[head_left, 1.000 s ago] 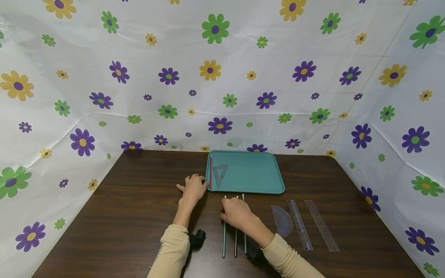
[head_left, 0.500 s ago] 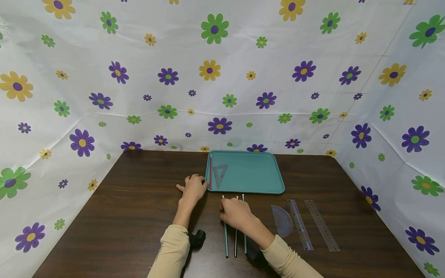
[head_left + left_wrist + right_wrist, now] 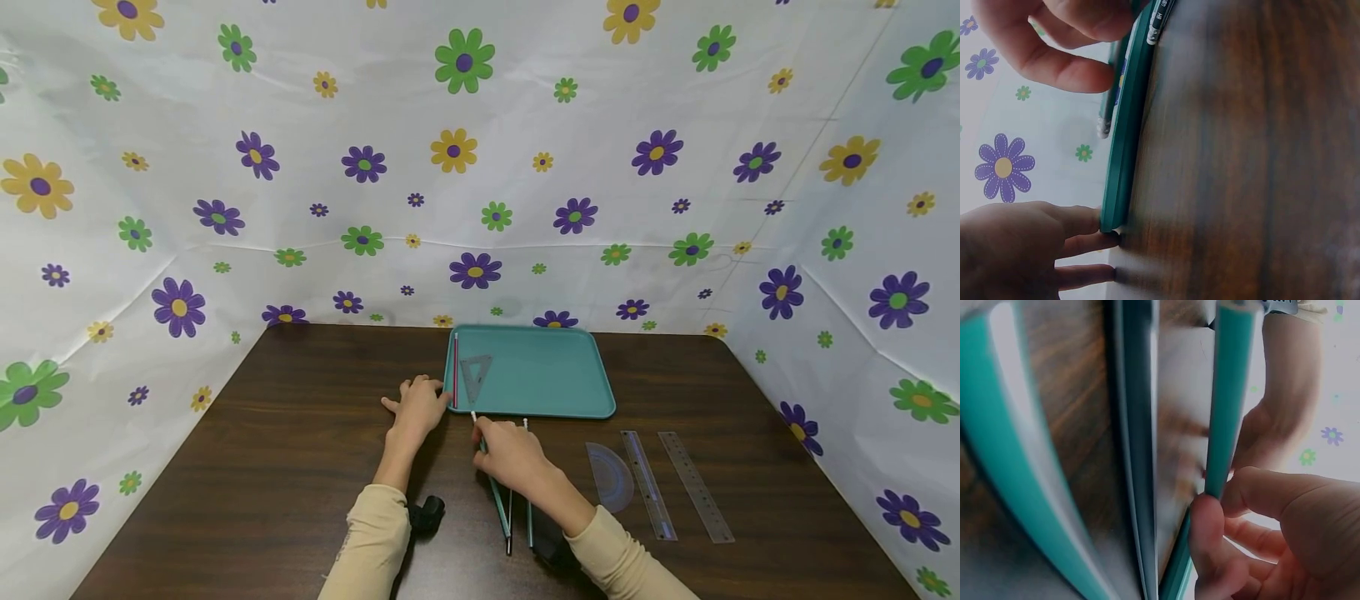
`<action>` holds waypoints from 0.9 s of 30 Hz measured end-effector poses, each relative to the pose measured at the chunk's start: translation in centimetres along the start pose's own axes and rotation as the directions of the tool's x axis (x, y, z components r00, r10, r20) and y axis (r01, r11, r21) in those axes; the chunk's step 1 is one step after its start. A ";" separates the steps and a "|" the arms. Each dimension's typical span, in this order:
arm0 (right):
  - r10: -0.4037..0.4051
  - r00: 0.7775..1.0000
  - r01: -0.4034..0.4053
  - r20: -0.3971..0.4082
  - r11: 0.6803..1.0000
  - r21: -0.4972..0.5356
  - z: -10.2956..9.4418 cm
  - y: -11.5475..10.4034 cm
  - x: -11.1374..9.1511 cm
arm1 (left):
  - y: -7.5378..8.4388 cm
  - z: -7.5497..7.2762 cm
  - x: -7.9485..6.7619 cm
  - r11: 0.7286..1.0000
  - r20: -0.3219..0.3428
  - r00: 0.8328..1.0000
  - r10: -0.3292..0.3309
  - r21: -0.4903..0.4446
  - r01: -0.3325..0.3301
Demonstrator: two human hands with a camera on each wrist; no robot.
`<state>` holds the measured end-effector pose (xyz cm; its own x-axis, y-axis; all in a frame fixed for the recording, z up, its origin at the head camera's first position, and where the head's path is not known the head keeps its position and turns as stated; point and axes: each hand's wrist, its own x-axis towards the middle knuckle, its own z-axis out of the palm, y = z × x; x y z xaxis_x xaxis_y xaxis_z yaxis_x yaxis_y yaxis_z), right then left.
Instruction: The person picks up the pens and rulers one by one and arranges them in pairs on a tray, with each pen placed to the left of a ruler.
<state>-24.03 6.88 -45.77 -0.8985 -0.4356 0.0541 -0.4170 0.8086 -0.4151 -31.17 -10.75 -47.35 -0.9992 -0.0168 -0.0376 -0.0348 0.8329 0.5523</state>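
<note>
My right hand (image 3: 510, 454) pinches a green pencil (image 3: 496, 504) between thumb and fingers. That pencil (image 3: 1232, 394) is tilted, lifted off the table in the right wrist view, its white eraser end near the tray's front edge. A dark pencil (image 3: 1138, 437) and a second green pencil (image 3: 529, 525) lie below and beside this hand. My left hand (image 3: 420, 408) rests at the left front corner of the teal tray (image 3: 540, 371), fingers spread and touching its rim in the left wrist view. A red pencil (image 3: 455, 371) and a clear set square (image 3: 475, 377) lie inside the tray, at its left.
On the table right of my right hand lie a clear protractor (image 3: 611, 477), a clear ruler with a blue strip (image 3: 648, 486) and another clear ruler (image 3: 695, 487). A flowered cloth (image 3: 480, 167) hangs behind the wooden table (image 3: 300, 433).
The green pencil in my right hand has risen from the table and turned, its eraser end moving forward and left, its lower end swinging right across the dark pencil. My left hand stays at the tray.
</note>
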 end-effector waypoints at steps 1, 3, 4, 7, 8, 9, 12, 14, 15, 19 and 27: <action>-0.004 1.000 0.004 0.001 1.000 0.011 0.0 0.0 0.0 | 0.0 0.0 0.0 1.000 0.001 1.000 -0.001 0.000 0.001; -0.009 1.000 0.008 0.007 0.999 0.037 -0.1 0.0 0.1 | 0.0 0.0 0.0 1.000 0.002 1.000 -0.001 0.003 0.001; -0.011 1.000 0.010 0.011 0.999 0.052 -0.2 0.1 0.1 | 0.0 0.0 0.0 1.000 0.002 1.000 0.000 0.004 0.000; -0.012 1.000 0.010 0.018 0.996 0.088 -0.5 0.0 0.2 | 0.0 0.0 -0.1 1.000 0.000 1.000 0.004 0.010 -0.004; -0.012 1.000 0.010 0.020 0.995 0.098 -0.6 0.0 0.2 | -0.1 0.0 -0.1 1.000 -0.002 1.000 0.006 0.010 -0.006; -0.013 1.000 0.010 0.019 0.994 0.105 -0.7 0.0 0.2 | -0.1 0.0 -0.1 1.000 -0.005 1.000 0.008 0.008 -0.008; -0.010 1.000 0.009 0.011 0.995 0.102 -1.0 0.0 0.3 | -0.2 0.0 -0.2 1.000 -0.011 1.000 0.012 -0.001 -0.012; -0.005 1.000 0.004 0.010 0.994 0.109 -1.1 0.0 0.4 | -0.2 0.0 -0.2 1.000 -0.014 1.000 0.014 -0.004 -0.014; -0.002 1.000 0.001 0.009 0.994 0.113 -1.2 0.1 0.4 | -0.2 0.0 -0.2 1.000 -0.015 1.000 0.013 -0.005 -0.014; 0.009 1.000 -0.010 0.010 0.990 0.142 -1.2 0.3 0.5 | -0.1 0.0 -0.2 1.000 -0.014 1.000 0.010 0.000 -0.010; 0.032 0.999 -0.032 0.003 0.985 0.167 -1.3 0.9 0.9 | 0.0 0.1 -0.1 1.000 -0.018 1.000 0.009 -0.001 -0.009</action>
<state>-25.35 7.74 -44.91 -0.9110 -0.4106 0.0381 -0.3592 0.7447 -0.5625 -31.04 -10.74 -47.43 -0.9997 -0.0191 -0.0181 -0.0259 0.8323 0.5537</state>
